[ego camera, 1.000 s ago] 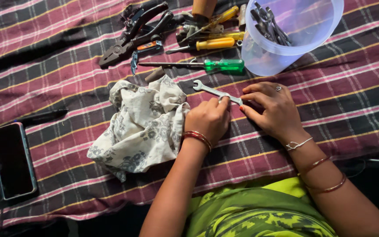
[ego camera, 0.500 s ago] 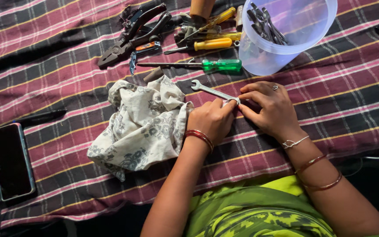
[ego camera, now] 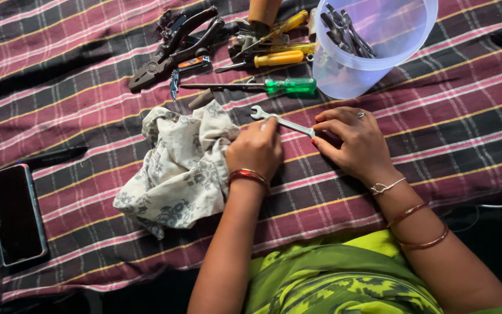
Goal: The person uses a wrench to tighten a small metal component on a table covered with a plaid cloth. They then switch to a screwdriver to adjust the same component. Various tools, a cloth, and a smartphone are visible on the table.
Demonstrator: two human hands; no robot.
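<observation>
A small silver open-end wrench lies across the striped cloth between my two hands. My right hand pinches its right end with fingertips. My left hand is closed on a crumpled pale floral rag and presses it against the wrench's left part. The wrench's open jaw sticks out above my left fingers.
A clear plastic tub holding several metal tools stands at the top right. A green-handled screwdriver, a yellow-handled one and black pliers lie beyond the wrench. A dark phone rests at the left edge.
Both hands and the wrench stay in nearly the same spot. My left hand with the rag has shifted slightly along the wrench.
</observation>
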